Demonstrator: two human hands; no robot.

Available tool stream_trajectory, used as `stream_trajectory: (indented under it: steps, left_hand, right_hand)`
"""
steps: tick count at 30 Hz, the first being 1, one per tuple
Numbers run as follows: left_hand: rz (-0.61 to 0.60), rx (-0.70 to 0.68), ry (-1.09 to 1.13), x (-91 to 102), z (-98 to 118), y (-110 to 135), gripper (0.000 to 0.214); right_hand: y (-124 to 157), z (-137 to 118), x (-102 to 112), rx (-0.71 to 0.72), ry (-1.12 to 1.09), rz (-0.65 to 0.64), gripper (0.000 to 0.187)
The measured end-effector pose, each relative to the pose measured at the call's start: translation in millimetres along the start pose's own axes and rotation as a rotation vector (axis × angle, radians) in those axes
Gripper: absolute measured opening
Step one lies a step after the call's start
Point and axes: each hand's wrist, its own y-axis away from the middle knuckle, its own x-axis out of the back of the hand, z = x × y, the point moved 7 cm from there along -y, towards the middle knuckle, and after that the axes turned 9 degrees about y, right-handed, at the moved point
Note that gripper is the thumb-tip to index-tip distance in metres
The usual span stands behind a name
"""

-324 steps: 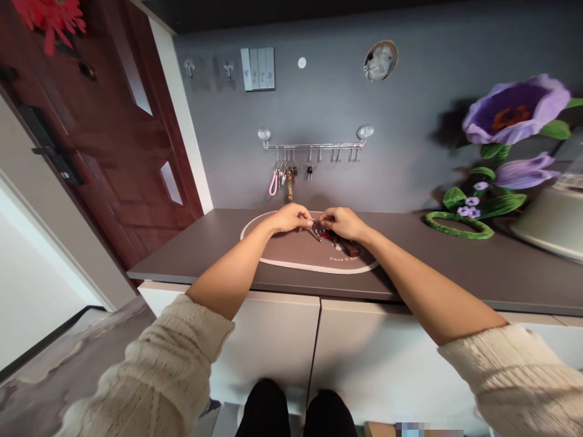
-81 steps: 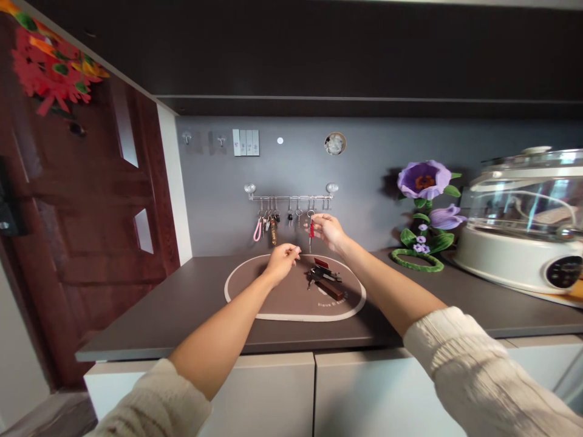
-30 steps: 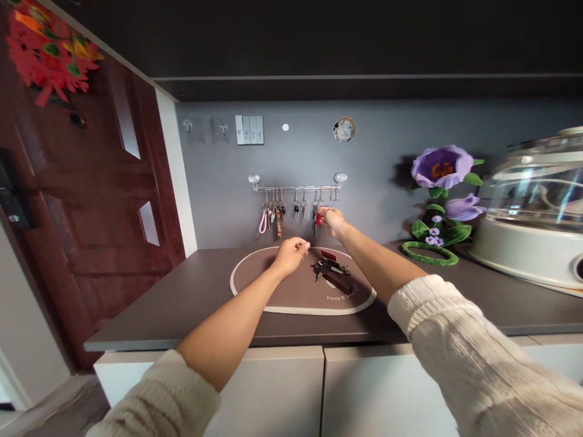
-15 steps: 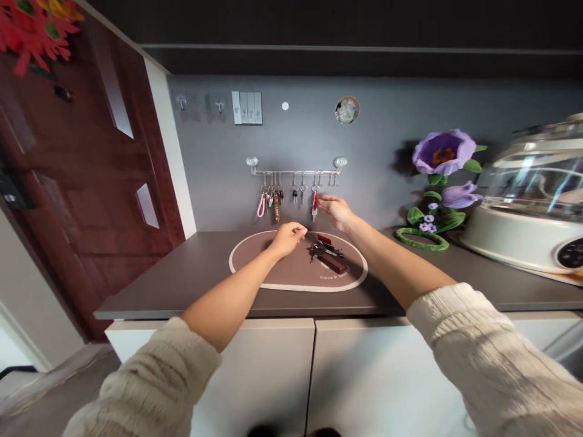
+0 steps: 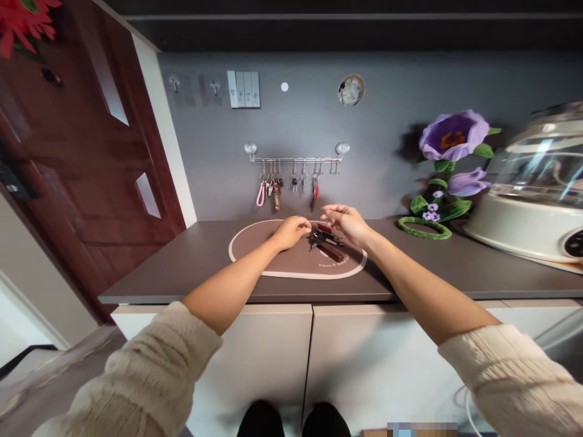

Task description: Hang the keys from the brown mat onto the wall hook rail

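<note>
Both hands [image 5: 319, 226] hover just above the key bunch [image 5: 324, 240].

This is the entrance area of a home. A dark wooden front door [image 5: 68, 152] stands at the left beside a grey wall, where a hook rail [image 5: 296, 159] carries several bunches of keys [image 5: 273, 191] below a row of light switches [image 5: 243, 89]. A low white cabinet with a grey counter [image 5: 191, 267] holds an oval mat [image 5: 273, 264], a purple flower ornament [image 5: 449, 158] and a kitchen appliance with a clear lid [image 5: 532, 188].
</note>
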Motion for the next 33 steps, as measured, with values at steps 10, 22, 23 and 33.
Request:
stream_trajectory:
  steps: [10,22,23,33]
  left_hand:
    - [-0.17,-0.089,-0.198,-14.8,4.9,1.8,0.01]
    - [-0.058,-0.086,-0.253,-2.7,5.7,-0.9,0.006]
    - [-0.02,-0.059,-0.225,1.4,4.7,-0.9,0.006]
    - [0.216,0.185,0.23,18.6,-6.9,-0.1,0.002]
  right_hand:
    - [-6.7,8.2,5.7,0.15,0.465,0.028,0.007]
    - [-5.7,-3.9,-4.0,0.396,1.088,0.071,0.024]
    - [-6.0,-3.4,-4.6,0.396,1.095,0.063,0.024]
    - [-5.6,-4.2,-6.9,0.415,1.052,0.052,0.021]
